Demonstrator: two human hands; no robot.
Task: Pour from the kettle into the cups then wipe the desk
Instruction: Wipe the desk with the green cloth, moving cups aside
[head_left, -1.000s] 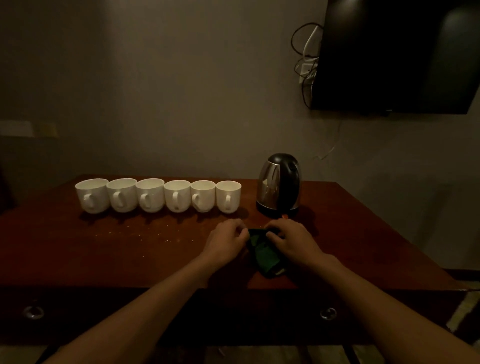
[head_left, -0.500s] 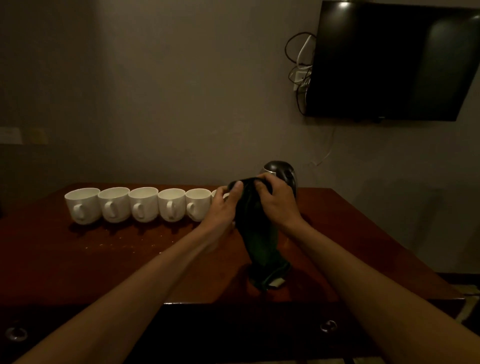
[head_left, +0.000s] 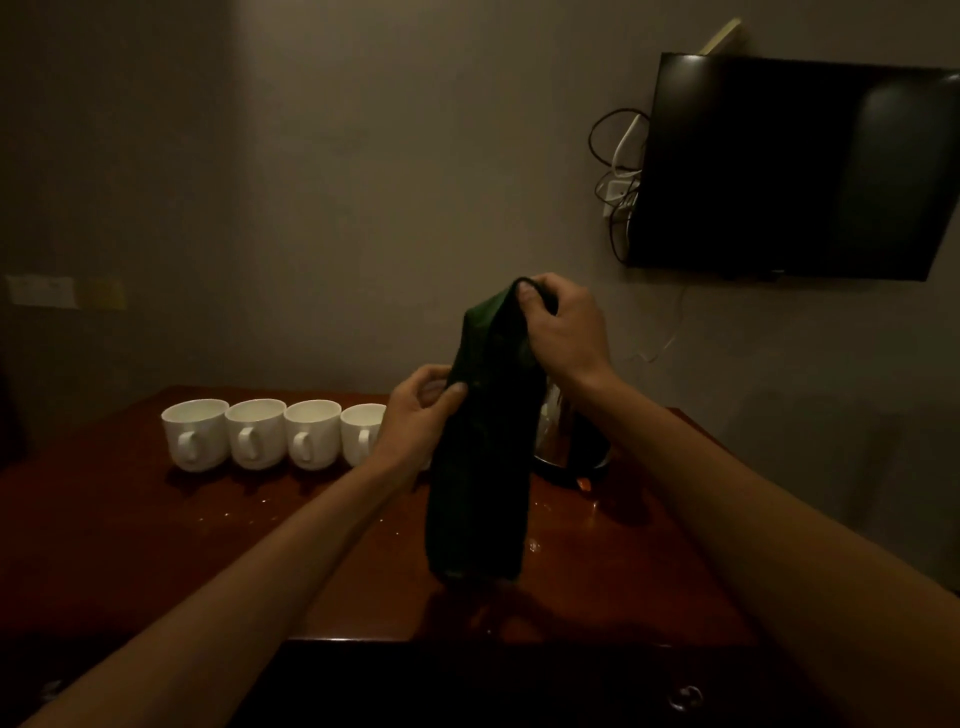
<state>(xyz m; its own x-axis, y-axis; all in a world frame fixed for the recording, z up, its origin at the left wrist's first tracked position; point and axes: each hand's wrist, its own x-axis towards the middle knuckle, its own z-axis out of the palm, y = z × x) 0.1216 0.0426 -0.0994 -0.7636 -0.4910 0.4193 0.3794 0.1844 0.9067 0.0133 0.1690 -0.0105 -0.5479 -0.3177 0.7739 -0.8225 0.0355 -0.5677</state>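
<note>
Dark green cloth (head_left: 480, 457) hung above counter (head_left: 156, 530); right hand (head_left: 563, 332) pinched top corner, left hand (head_left: 418, 415) gripped edge; cups (head_left: 283, 434), kettle (head_left: 571, 441) behind.

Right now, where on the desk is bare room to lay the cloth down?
Widest: front left of the desk, between the white cups and the near edge, droplets only. Narrower: right of the kettle. Crowded: the back row, cups through kettle.

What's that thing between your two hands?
A dark green cloth, seen in the head view: the right hand pinches its top corner and the left hand holds its edge lower down.
</note>
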